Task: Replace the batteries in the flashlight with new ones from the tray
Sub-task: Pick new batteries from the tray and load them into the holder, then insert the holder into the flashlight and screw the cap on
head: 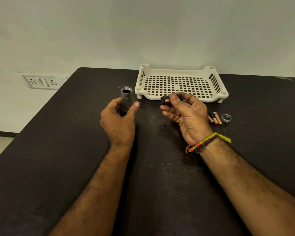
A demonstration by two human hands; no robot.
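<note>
My left hand (119, 120) grips the grey metal flashlight body (126, 97) upright, its open end facing up and away. My right hand (186, 114) pinches a black battery holder (167, 100) with copper-and-black batteries in it, held a little above the table just in front of the tray. The cream plastic tray (180, 72) with a perforated floor stands at the back of the table and shows nothing inside. Loose copper-and-black batteries (215, 118) lie on the table right of my right hand, next to the flashlight's round end cap (226, 118) with its spring up.
The dark table (66, 159) runs to a left edge with floor below it. A white wall stands behind, with a socket and switch plate (41, 81) at the left. A bead and thread bracelet (203, 143) circles my right wrist.
</note>
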